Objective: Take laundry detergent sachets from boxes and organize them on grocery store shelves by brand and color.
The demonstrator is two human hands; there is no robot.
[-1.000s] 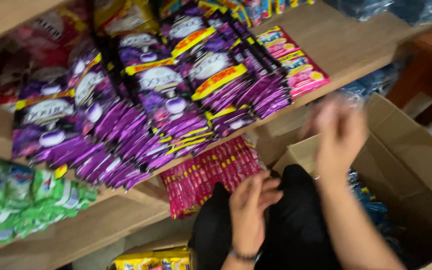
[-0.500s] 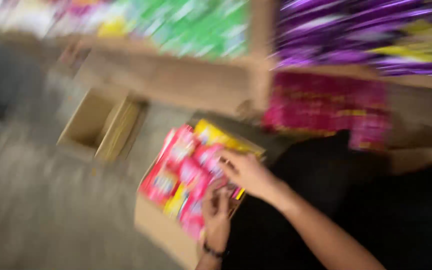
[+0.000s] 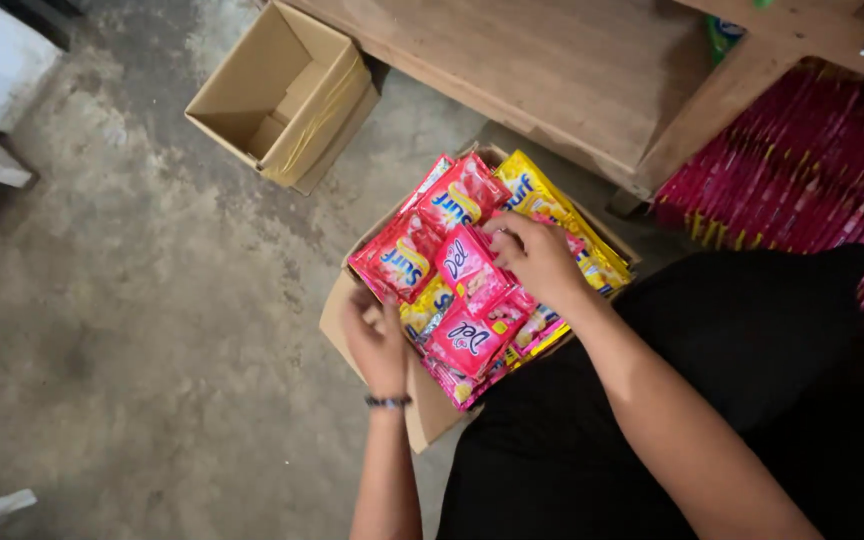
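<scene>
Pink and yellow sachets are now seen packed in an open carton on the floor, where shelves were seen before. The right hand is laid half-open on them, gripping nothing clearly; the left hand is curled at the carton's edge.

This looks like a small shop's stockroom or a modest store. A rough wooden shelf crosses the top of the frame, and rows of pink sachets hang packed together at the upper right. In the centre, an open cardboard box brims with red, pink and yellow sachets of the same retail kind. Another open carton sits at the upper left on a bare, stained concrete floor.
</scene>
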